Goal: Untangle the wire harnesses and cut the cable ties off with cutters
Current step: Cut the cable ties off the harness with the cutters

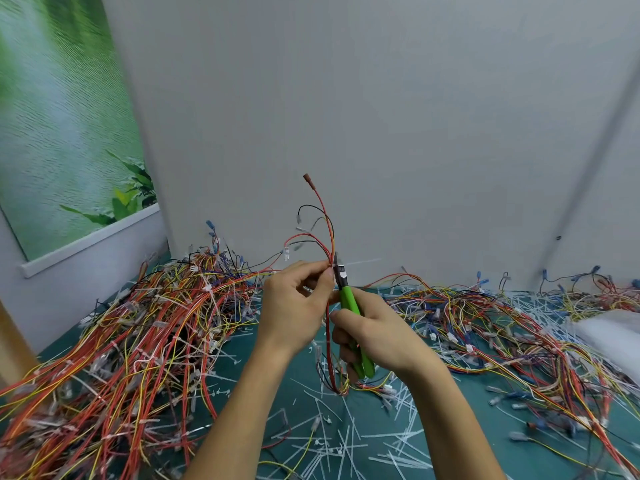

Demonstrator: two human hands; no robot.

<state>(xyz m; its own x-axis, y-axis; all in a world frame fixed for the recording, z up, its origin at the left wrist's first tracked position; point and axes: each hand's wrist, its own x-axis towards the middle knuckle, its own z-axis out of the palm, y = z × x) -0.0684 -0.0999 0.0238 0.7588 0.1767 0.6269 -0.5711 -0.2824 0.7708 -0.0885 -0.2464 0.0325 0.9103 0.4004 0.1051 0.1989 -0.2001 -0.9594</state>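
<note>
Pinched in the left hand (298, 303), thumb against fingertips: one thin wire harness (328, 244), held upright over the middle of the table (298, 382), gripped just under the spot where its red, black and orange strands fan out. Curled round the green handles of the cutters (348, 303): the right hand (377, 336), jaws up at a white cable tie (343, 271) right beside the left fingertips; already biting or only touching, cannot tell. Below the hands, trailing down as a loose loop onto the table. Light and floppy by the look of it, bending wherever unsupported, so probably best held close to the tie, to keep the bundle firm and the strands out of the blades. Thin insulation, likely easy to nick; the tie small and stiff, apt to spring off when snipped. Farther out, a thick heap of harnesses (138, 323) toward the left edge, a flatter spread of harnesses (502, 323) toward the right edge, and cut ties (346, 441) strewn along the near edge. No bin or box in sight; only a soft white shape (609, 337) at the right edge, perhaps a bag, contents not visible.
</note>
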